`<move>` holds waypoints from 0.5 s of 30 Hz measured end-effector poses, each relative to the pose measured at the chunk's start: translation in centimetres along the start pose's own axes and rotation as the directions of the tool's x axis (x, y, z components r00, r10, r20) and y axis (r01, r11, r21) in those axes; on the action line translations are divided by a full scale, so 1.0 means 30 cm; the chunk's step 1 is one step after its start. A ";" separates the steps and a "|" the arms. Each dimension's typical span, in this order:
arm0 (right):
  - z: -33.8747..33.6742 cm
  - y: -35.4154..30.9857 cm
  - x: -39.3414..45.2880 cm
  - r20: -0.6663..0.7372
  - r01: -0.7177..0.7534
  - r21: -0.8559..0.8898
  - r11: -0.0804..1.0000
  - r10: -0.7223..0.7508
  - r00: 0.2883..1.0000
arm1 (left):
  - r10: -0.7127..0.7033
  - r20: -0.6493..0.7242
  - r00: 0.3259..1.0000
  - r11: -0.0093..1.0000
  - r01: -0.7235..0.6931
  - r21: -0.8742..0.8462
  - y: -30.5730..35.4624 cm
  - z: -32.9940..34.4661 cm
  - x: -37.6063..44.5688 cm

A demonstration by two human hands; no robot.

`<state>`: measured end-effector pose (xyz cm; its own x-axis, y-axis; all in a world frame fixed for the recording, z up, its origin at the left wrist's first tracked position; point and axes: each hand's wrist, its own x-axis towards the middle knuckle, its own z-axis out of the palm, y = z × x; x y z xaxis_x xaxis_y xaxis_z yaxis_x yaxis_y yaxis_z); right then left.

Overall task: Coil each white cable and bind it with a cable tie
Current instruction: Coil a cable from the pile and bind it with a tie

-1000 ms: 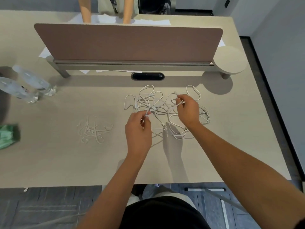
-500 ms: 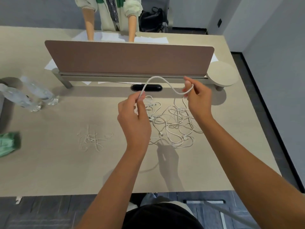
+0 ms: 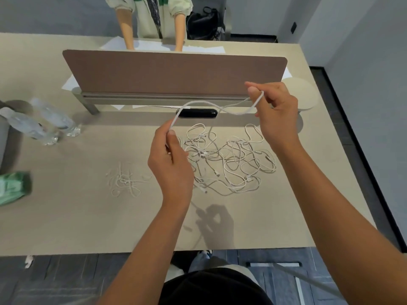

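Both hands are pinching one white cable (image 3: 204,104) above the table (image 3: 66,216): left hand (image 3: 170,166) nipping it near one end, right hand (image 3: 275,111) gripping a bend further along; the span is sagging between them, so it's looking light and limp; the remaining cables (image 3: 231,159) are lying tangled below, cable ties (image 3: 125,181) sitting to their left; I'd be gripping near the plug and looping.

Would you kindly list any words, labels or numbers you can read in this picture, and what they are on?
None can be read.
Bottles: labels too blurred.
Green packet: any print is blurred.
Black bar: a small mark at its right end, too small to read.
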<state>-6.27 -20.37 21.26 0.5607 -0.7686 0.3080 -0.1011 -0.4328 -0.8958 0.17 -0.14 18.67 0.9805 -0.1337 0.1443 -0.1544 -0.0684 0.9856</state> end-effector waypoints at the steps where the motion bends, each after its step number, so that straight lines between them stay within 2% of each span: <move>1: -0.007 -0.005 -0.012 0.003 0.002 -0.020 1.000 -0.002 1.000 | -0.033 0.003 0.999 0.999 0.033 -0.012 -0.007 -0.007 -0.003; 4: -0.026 -0.004 -0.057 0.026 -0.042 -0.067 0.997 0.044 0.999 | -0.142 0.016 0.990 0.989 0.143 -0.038 -0.062 -0.024 -0.010; 9: -0.030 0.068 -0.128 0.013 -0.095 -0.301 0.949 0.104 0.994 | -0.304 0.035 0.952 0.951 0.305 -0.041 -0.158 -0.051 -0.009; 15: 0.024 0.259 -0.190 0.114 -0.059 -0.627 0.777 0.167 0.979 | -0.483 0.178 0.857 0.872 0.490 0.005 -0.305 -0.056 0.001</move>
<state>-9.65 -19.01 12.31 0.6262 -0.7711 0.1154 -0.6271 -0.5860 -0.5131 1.83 2.14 9.81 0.8932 -0.2579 -0.3683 0.3455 -0.1304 0.9293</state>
